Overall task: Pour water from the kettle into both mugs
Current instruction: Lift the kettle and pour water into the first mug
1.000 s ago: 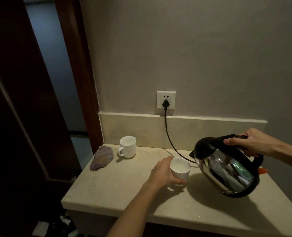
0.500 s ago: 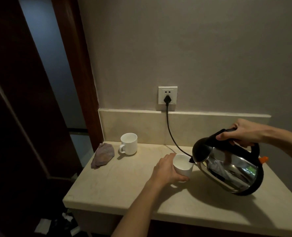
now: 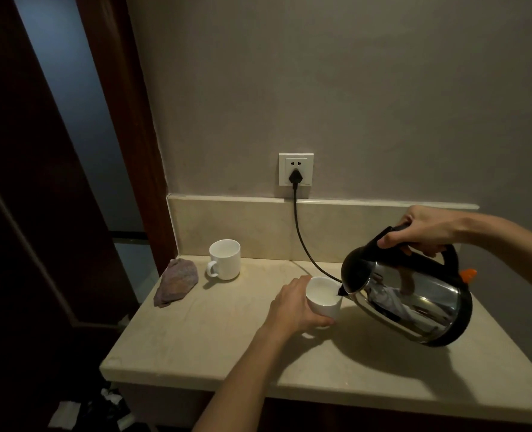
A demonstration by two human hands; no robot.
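Note:
A steel kettle (image 3: 414, 302) with a black lid and handle hangs tilted to the left above the counter. My right hand (image 3: 426, 232) grips its handle from above. Its spout sits over the rim of a white mug (image 3: 324, 296), which my left hand (image 3: 296, 307) holds from the left side, slightly tipped toward the kettle. A second white mug (image 3: 225, 258) stands upright at the back left of the counter, handle pointing left, untouched.
The beige stone counter (image 3: 196, 338) ends at its front and left edges. A crumpled purple cloth (image 3: 176, 282) lies left of the far mug. A black cord (image 3: 302, 238) runs from the wall socket (image 3: 296, 173) down behind the kettle. A dark door stands at the left.
The kettle has moved left and tilted further, so its spout now reaches over the near mug's rim. My left hand has kept hold of that mug.

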